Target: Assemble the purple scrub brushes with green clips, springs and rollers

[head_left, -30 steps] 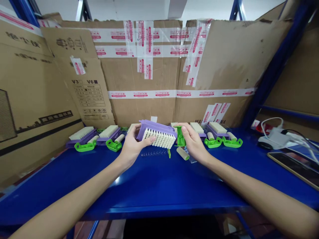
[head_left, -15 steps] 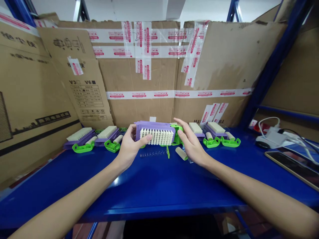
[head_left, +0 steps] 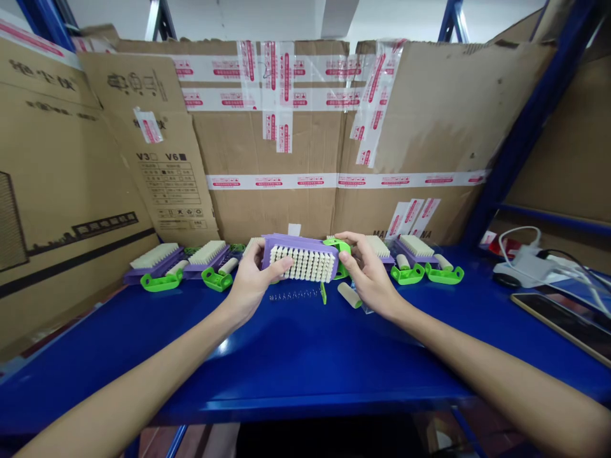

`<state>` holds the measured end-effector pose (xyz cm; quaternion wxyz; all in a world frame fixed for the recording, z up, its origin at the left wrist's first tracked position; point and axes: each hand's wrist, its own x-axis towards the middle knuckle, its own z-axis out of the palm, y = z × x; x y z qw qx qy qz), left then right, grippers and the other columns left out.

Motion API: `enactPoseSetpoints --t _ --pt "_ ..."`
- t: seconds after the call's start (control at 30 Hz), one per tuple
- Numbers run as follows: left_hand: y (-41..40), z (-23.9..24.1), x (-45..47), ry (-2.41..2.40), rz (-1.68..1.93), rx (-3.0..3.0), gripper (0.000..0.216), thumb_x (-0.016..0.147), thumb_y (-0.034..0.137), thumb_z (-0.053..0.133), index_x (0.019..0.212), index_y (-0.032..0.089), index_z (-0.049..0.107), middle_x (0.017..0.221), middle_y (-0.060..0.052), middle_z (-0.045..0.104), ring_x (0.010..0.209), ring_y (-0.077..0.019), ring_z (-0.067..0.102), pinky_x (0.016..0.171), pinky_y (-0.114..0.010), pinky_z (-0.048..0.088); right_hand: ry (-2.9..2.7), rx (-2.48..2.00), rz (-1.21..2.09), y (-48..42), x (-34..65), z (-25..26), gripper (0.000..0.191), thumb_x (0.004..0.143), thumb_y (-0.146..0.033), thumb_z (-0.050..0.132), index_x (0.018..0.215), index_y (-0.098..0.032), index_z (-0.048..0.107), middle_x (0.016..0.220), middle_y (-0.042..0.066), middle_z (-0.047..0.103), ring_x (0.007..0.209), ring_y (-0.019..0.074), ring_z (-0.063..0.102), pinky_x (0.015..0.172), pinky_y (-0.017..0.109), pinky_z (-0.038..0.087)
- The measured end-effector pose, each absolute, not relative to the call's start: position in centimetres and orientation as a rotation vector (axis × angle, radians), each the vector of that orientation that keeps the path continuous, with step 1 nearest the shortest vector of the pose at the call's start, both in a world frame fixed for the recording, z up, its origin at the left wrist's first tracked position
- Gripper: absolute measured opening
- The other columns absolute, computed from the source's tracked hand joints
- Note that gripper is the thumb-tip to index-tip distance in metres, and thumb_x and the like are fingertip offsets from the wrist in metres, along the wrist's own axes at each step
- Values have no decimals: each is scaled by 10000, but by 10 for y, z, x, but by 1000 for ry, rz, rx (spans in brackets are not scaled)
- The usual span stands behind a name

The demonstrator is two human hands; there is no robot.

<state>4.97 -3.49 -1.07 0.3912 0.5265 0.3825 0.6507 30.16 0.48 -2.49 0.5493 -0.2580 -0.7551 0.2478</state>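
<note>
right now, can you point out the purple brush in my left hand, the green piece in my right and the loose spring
Purple brush (head_left: 303, 263): head view, on its pale bristles.
Green piece (head_left: 338, 245): head view, on its upper part.
Spring (head_left: 296, 294): head view, midway along its coils.

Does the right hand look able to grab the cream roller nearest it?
Probably not yet: the cream roller lies close by, in plain view, but the right hand holds the green piece and would likely need freeing.
</note>
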Motion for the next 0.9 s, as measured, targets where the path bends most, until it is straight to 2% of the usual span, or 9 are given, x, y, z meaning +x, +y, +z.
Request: enactPoseSetpoints --t 0.2,0.3,0.4,0.47,0.53,0.63,0.77,0.9 --pt "-37 -8 52 890 1624 1266 575 751 450 960 1159 167 670 1202 -132 723 1033 -283 746 761 -385 711 -1876 -571 371 2 304 -19 357 1138 -467 507 1465 -385 625 1436 87 627 1396 304 583 1185 588 495" --pt "-38 -6 52 863 1611 1250 538 801 468 929 1170 164 683 1217 -129 739 1037 -271 747 788 -393 719 -1941 -540 379 -1 305 -16 415 1128 -493 527 1527 -390 580 1538 95 575 1471 320 527 1167 590 517" --pt "-39 -3 52 857 1572 1229 539 837 502 893 1193 146 701 1199 -144 763 1041 -278 753 808 -402 723 -2027 -487 427 -1 307 -16 686 1029 -554 701 1641 -386 441 1614 117 521 1469 353 526 1138 602 542" --pt "-39 -1 52 859 1541 1206 533 850 519 875 1182 135 714 1188 -158 776 1033 -288 760 796 -396 724 -2079 -473 406 0 308 -17 956 908 -578 846 1695 -382 340 1643 135 485 1473 382 516 1159 631 524" --pt "-39 0 52 872 1511 1181 498 864 520 859 1149 135 719 1173 -165 783 1019 -294 767 767 -385 723 -2111 -485 344 0 308 -18 1100 834 -579 911 1715 -370 287 1646 149 470 1486 405 495 1198 669 480" --pt "-40 -1 52 895 1503 1144 458 875 487 859 1162 178 680 1208 -147 770 995 -289 775 703 -381 724 -2121 -505 280 -1 307 -19 1077 863 -553 889 1715 -346 264 1635 155 476 1500 413 478 1243 698 420" --pt "-43 -2 55 878 1494 1116 592 864 456 889 1337 299 569 1266 -102 751 929 -268 788 646 -380 724 -2079 -541 324 -5 303 -21 993 901 -501 858 1689 -317 284 1609 158 500 1474 402 513 1245 676 424" --pt "-45 -2 55 875 1341 1173 478 920 529 818 1265 232 669 1227 -135 772 978 -294 799 700 -398 732 -2054 -543 381 -9 302 -21 945 898 -455 856 1652 -301 307 1603 159 482 1469 389 515 1252 633 427"
